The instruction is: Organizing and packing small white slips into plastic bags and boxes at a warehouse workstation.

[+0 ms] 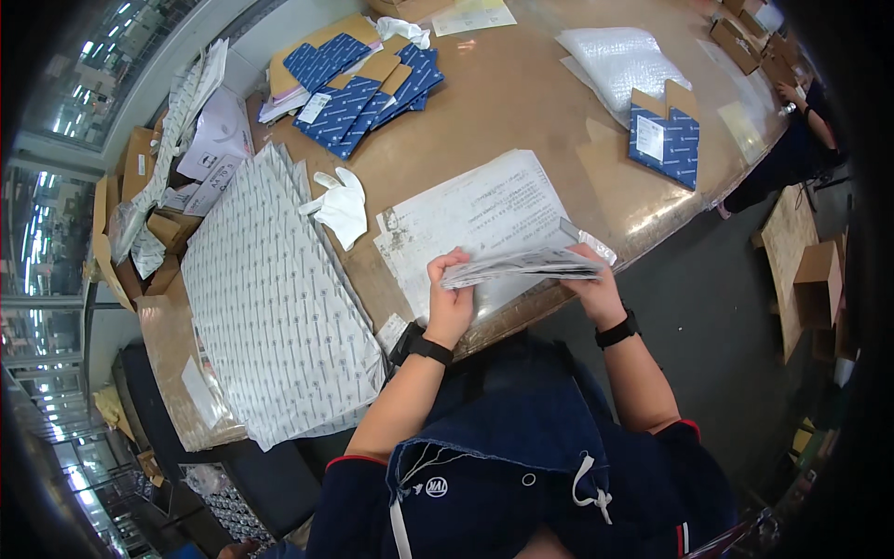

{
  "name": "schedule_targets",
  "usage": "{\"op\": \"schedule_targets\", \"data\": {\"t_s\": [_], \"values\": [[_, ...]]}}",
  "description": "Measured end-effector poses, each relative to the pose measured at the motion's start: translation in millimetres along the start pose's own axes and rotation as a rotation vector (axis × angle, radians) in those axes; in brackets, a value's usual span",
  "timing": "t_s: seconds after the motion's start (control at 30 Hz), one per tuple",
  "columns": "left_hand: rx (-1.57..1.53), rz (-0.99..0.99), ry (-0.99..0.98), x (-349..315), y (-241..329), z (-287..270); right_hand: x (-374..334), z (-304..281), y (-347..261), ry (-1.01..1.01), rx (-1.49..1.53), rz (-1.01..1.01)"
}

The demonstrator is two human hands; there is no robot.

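Between my two hands is a flat bundle of folded paper (521,267) with grey print, held just above the near table edge. My left hand (451,300) grips its left end, thumb and fingers closed on it. On the opposite end, my right hand (596,287) is closed too, with a bit of shiny transparent plastic (601,248) beside its fingers. Whether anything is wrapped inside the bundle is hidden. Under and beyond it lie large printed sheets (494,200) on the table. A white glove (341,207) lies flat left of those sheets.
A tall pile of patterned wrapping paper (279,307) covers the table's left. Blue cardboard sleeves (358,102) lie at the far left; another blue sleeve (663,149) rests at right beside bubble wrap (633,70). Open cartons (168,224) stand left. Another person's arm (815,116) shows at far right.
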State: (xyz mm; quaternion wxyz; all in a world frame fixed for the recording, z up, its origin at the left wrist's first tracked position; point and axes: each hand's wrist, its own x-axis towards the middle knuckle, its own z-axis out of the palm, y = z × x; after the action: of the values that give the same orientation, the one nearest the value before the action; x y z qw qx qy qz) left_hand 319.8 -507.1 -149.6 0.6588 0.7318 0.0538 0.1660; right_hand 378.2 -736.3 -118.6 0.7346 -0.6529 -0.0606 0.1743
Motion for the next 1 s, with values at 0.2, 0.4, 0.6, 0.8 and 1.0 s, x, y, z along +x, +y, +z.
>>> {"op": "schedule_targets", "data": {"t_s": [0.2,0.4,0.6,0.8,1.0], "values": [[0.277,-0.201,-0.183,10,7,-20,0,-3,2,-0.034,-0.272,-0.048],[-0.235,-0.577,-0.225,41,24,-50,-16,-2,-12,-0.107,-0.080,0.115],[0.348,-0.197,0.034,29,21,-36,-40,21,3,0.049,0.283,0.434],[0.785,0.454,-0.386,-22,46,12,-56,56,6,0.104,0.420,0.458],[0.796,0.429,-0.416,-33,23,5,-53,24,24,-0.447,-0.067,0.163]]}}
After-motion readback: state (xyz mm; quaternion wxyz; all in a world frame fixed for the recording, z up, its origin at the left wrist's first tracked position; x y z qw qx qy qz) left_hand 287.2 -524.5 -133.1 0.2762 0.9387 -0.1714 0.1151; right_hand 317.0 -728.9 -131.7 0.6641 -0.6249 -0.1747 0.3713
